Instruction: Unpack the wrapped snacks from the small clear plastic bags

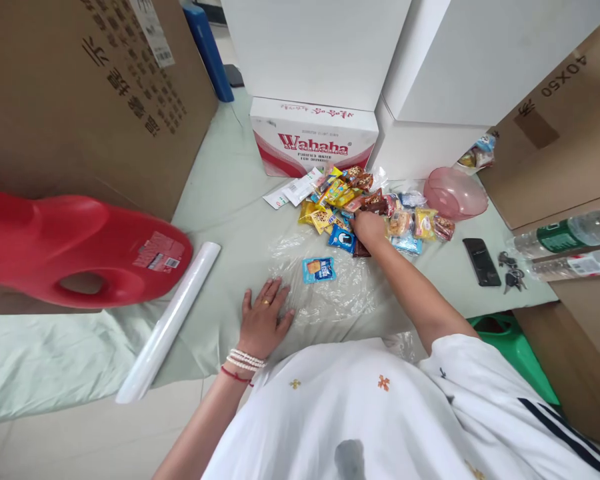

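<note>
My left hand (266,315) lies flat on the pale green cloth with its fingers spread, holding nothing. Close to it, a single light-blue snack packet (319,270) rests on a sheet of clear plastic (340,300). My right hand (371,229) reaches into a heap of small wrapped snacks (343,192). Its fingers are bent in among the wrappers, and what they grip is hidden. Just below those fingers are a dark-blue packet (341,239) and a brown one (361,249). Yellow packets (321,220) lie left of the hand, and wrapped round cakes (401,223) lie right of it.
Behind the heap stands a Wahaha water carton (320,140) beside white boxes (430,143). A pink bowl (455,193), phone (481,262), keys (514,273) and plastic bottles (570,235) are on the right. Leftward are a red jug (105,227) and a white roll (170,320).
</note>
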Motion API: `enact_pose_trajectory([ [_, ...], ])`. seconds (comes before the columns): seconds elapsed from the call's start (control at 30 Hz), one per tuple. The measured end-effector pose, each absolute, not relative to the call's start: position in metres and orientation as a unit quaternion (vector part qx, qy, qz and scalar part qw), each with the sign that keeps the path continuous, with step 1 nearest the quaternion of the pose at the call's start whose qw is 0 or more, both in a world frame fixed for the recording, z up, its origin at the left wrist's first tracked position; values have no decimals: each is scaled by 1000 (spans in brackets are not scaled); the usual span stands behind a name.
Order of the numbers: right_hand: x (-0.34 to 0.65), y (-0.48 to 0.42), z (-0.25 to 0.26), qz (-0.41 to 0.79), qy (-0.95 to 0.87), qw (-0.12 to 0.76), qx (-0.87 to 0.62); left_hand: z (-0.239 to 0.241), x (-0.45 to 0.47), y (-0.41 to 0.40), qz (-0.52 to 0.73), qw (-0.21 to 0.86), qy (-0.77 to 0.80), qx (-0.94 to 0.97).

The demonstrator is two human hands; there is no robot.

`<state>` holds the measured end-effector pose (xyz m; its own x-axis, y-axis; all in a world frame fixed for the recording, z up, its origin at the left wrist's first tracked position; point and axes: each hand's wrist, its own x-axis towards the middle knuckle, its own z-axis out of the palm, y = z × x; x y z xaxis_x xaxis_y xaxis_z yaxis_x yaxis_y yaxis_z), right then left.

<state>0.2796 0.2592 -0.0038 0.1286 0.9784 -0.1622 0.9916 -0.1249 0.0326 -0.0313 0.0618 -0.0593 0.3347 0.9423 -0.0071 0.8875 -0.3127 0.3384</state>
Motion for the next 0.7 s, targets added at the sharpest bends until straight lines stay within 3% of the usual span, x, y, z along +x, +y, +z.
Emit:
enact_pose_trajectory([
  [0.13, 312, 241, 4, -47, 693, 36, 719, -59, -38, 59, 112, 148, 575, 797],
  [0.33, 381, 167, 25, -132, 689, -226, 676, -55, -41, 58, 108, 166, 596, 778],
  [0.4, 380, 147, 27, -184, 681, -272, 654, -53, -39, 62, 106, 171, 600, 775],
  [0.57, 323, 131, 6, -199, 788, -235, 533, -53, -38, 72, 81, 169, 595, 781],
  [0.7, 286, 149, -21, -212, 871, -111, 429, -56, -41, 73, 74, 158, 588, 790],
])
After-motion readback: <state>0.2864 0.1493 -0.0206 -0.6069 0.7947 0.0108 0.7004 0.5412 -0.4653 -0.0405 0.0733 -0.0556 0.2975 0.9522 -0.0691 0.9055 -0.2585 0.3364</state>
